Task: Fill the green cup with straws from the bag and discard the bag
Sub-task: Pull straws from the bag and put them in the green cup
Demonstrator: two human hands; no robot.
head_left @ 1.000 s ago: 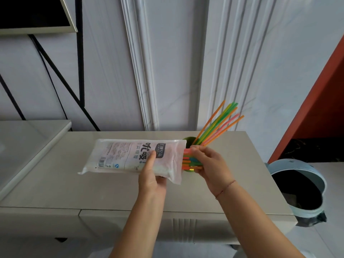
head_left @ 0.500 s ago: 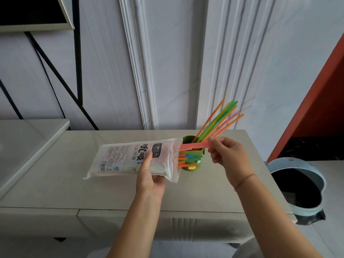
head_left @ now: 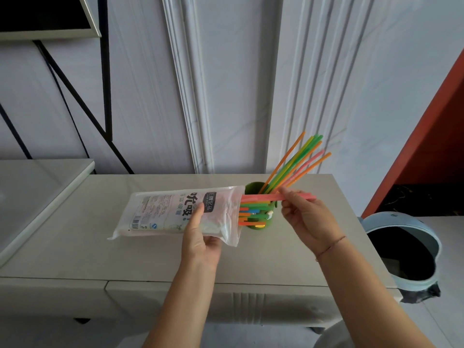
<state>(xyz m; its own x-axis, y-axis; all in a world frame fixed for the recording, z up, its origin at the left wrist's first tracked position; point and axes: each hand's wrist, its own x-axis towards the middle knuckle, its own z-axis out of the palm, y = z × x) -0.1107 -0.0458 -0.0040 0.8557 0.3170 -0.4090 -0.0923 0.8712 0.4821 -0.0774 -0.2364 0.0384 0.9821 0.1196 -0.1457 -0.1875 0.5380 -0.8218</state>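
Observation:
My left hand (head_left: 200, 237) grips the clear plastic straw bag (head_left: 175, 212) near its open right end and holds it level above the table. Coloured straw ends (head_left: 253, 213) stick out of the bag's mouth. My right hand (head_left: 305, 214) pinches a pink straw (head_left: 266, 197), drawn partway out of the bag to the right. Just behind the bag's mouth stands the green cup (head_left: 270, 223), holding several orange, green and pink straws (head_left: 295, 164) that lean up to the right.
The beige table (head_left: 125, 254) reaches to the white panelled wall. A light blue bin (head_left: 411, 280) with a black liner stands open on the floor at the right. A second grey surface (head_left: 37, 192) sits at the left under a black metal frame.
My right hand has moved right from the bag's mouth, pulling the pink straw out with it. The bag and my left hand have stayed almost still.

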